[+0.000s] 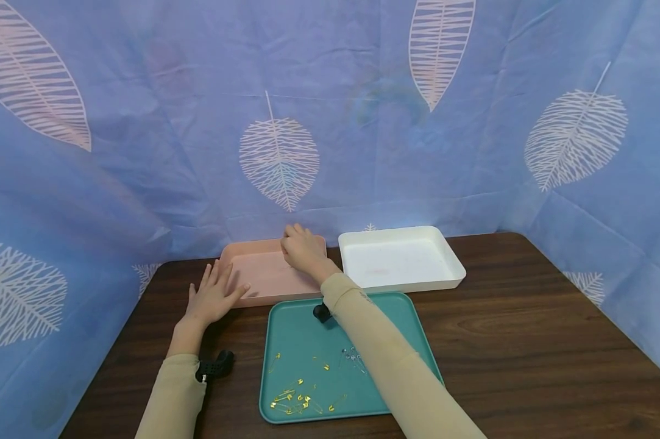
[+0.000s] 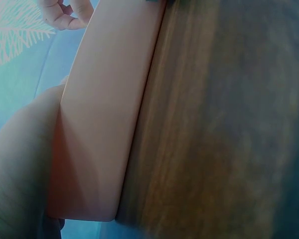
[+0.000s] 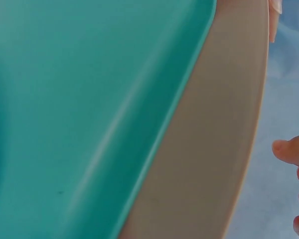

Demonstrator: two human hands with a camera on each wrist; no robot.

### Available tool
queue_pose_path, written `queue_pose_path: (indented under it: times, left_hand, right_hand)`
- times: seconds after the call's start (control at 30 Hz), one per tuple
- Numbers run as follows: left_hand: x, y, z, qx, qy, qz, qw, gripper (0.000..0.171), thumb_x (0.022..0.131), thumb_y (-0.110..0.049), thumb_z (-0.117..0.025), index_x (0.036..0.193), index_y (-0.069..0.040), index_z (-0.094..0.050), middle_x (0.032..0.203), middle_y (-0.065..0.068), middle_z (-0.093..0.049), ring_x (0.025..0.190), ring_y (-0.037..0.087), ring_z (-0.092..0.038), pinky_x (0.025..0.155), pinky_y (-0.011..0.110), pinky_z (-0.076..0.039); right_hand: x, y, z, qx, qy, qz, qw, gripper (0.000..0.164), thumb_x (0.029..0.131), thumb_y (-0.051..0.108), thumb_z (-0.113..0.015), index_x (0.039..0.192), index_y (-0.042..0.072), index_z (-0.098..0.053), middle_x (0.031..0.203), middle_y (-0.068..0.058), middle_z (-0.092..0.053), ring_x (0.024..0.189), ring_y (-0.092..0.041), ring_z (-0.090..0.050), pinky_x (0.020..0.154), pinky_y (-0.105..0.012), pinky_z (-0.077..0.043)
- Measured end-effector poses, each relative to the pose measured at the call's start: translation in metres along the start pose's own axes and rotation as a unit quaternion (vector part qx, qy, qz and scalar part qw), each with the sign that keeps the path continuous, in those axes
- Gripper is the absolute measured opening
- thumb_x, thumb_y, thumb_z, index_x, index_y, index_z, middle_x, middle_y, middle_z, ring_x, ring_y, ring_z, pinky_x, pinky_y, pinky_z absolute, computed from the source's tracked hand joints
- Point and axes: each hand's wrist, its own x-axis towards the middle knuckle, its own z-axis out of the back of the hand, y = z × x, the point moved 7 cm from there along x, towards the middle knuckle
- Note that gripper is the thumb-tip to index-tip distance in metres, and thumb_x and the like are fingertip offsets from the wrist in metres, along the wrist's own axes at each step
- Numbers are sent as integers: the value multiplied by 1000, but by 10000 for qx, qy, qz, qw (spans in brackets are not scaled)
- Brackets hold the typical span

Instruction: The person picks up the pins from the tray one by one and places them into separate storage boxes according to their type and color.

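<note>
A pink tray [image 1: 261, 274] lies at the back left of the table. My left hand [image 1: 211, 297] rests at its left front corner with fingers spread; in the left wrist view the thumb side [image 2: 25, 154] lies along the tray's wall. Over the right rear part of the pink tray is my right hand [image 1: 303, 249], its fingers bent. Whether a small thing is between those fingertips is hidden. Nearer me, a teal tray [image 1: 294, 323] bears gold safety pins [image 1: 291, 399] at its front left and silver safety pins [image 1: 354, 358] near its middle, partly behind my right forearm.
To the right of the pink tray stands a white tray [image 1: 398, 259]. All three trays sit on a dark wooden table [image 1: 505, 341]. Blue cloth [image 1: 362, 152] with white leaf prints hangs behind and at both sides. My right forearm crosses above the teal tray.
</note>
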Motion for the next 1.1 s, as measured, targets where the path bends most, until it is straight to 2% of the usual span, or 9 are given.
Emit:
queue_pose_path:
  times: [0.23,0.5,0.83,1.1]
  left_hand:
    - [0,-1,0,15,50,9,10000,91,91,-71,-41,158,-17,-10,163,21,0,151,40,4,107,77,-1]
    - [0,-4,-1,3,41,10,10000,91,91,-71,-42,158,-17,-11,163,21,0,151,40,5,108,77,-1]
    - [1,-3,3,33,42,9,10000,92,91,-70,-43,158,-16,-11,163,22,-1,151,41,3,107,78,-1]
    - [1,-1,0,39,-31,-9,10000,92,91,-71,-42,158,-17,-11,163,22,-2,151,42,2,107,78,-2]
  right_hand:
    - [-7,-4,3,190,-294,4,9994,21,94,14,-60,73,16,-58,99,-1,-53,85,-17,-39,73,-28,-32]
    - [-21,-6,15,460,-357,89,9983,18,92,16,-64,75,18,-57,95,-1,-51,83,-17,-37,71,-29,-30]
    - [-48,-8,33,503,-683,598,9946,17,90,16,-68,76,17,-60,96,-3,-54,84,-19,-41,74,-32,-34]
    - [-75,-11,44,610,-754,899,9912,15,89,16,-69,77,18,-61,99,-3,-53,87,-19,-42,76,-35,-36]
